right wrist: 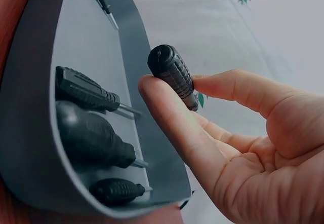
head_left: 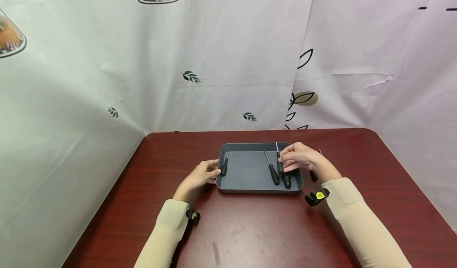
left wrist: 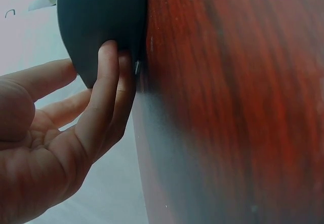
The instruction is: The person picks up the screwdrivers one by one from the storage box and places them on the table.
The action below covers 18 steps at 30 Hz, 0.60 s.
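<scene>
My right hand point(head_left: 298, 156) pinches a black-handled screwdriver point(right wrist: 174, 72) between thumb and fingers, above the right side of a grey tray point(head_left: 246, 191). Its shaft points away from me in the head view. Below it in the tray lie a slim screwdriver point(head_left: 273, 175), a thick-handled screwdriver point(right wrist: 93, 135) and a small one point(right wrist: 117, 191), partly hidden by my hand in the head view. Another screwdriver point(head_left: 224, 168) lies along the tray's left wall. My left hand point(head_left: 202, 173) grips that left wall, several fingers against its outer side point(left wrist: 101, 16).
One more screwdriver point(head_left: 313, 176) lies on the brown table point(head_left: 250, 232) just right of the tray, partly behind my right wrist. A white patterned curtain point(head_left: 228, 61) hangs behind the table and along both sides.
</scene>
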### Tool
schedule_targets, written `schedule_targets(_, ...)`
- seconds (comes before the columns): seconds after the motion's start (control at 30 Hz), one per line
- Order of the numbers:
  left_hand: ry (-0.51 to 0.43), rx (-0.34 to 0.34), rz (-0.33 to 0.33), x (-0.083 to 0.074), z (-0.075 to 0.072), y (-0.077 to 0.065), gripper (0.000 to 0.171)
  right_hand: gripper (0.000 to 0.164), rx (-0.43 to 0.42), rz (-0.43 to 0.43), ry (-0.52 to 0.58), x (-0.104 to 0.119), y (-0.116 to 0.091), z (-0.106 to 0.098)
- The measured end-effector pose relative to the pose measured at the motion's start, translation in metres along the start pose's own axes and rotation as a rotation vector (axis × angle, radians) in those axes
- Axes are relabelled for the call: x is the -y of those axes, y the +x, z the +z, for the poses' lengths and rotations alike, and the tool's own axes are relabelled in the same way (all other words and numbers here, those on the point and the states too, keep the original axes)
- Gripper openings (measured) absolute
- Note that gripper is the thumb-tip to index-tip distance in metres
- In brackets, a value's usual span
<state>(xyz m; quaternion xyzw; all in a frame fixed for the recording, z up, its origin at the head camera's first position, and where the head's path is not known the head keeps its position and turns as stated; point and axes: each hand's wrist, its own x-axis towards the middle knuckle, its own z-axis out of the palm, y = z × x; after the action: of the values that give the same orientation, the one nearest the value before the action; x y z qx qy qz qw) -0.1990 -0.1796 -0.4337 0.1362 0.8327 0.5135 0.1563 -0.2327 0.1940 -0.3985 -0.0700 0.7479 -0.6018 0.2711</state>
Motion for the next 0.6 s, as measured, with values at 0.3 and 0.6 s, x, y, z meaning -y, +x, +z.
schedule_targets(0.3,-0.009,-0.002,-0.005,0.001,0.000,0.002,0.051,0.041,0.019,-0.008,0.028,-0.003,-0.011,-0.010)
schedule_targets(0.6,-0.004,-0.003,-0.013,0.002,0.000,0.004,0.051,0.043,0.041,-0.037,0.072,-0.007,-0.017,-0.020)
